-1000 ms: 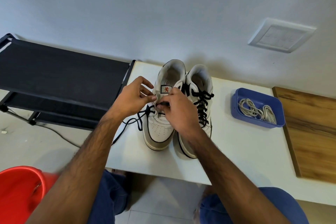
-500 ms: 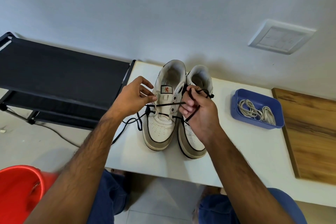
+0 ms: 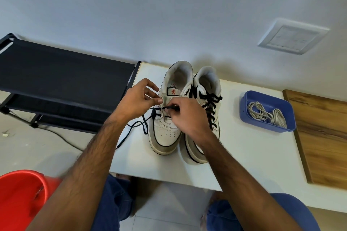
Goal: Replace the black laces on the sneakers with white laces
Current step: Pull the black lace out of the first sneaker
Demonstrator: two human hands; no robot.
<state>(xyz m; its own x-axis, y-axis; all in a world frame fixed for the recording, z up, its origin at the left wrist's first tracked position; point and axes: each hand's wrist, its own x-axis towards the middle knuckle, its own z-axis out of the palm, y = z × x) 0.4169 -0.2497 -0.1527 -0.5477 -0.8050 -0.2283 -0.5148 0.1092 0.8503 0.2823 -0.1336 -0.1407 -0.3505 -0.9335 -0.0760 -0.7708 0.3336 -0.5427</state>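
Head view: blue tray (image 3: 244,107) holds white laces (image 3: 266,113) beside sneakers (image 3: 185,112).

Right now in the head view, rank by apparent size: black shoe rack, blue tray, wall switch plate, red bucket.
1. black shoe rack, clearly largest.
2. red bucket: cropped by the frame and nearest the camera, so unsure.
3. wall switch plate and blue tray look about alike; not ranking them.

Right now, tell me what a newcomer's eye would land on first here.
Two hands meet over the left sneaker at the table's middle: the right hand pinches its black lace, the left hand steadies the shoe. To the right, a blue tray holds white laces.
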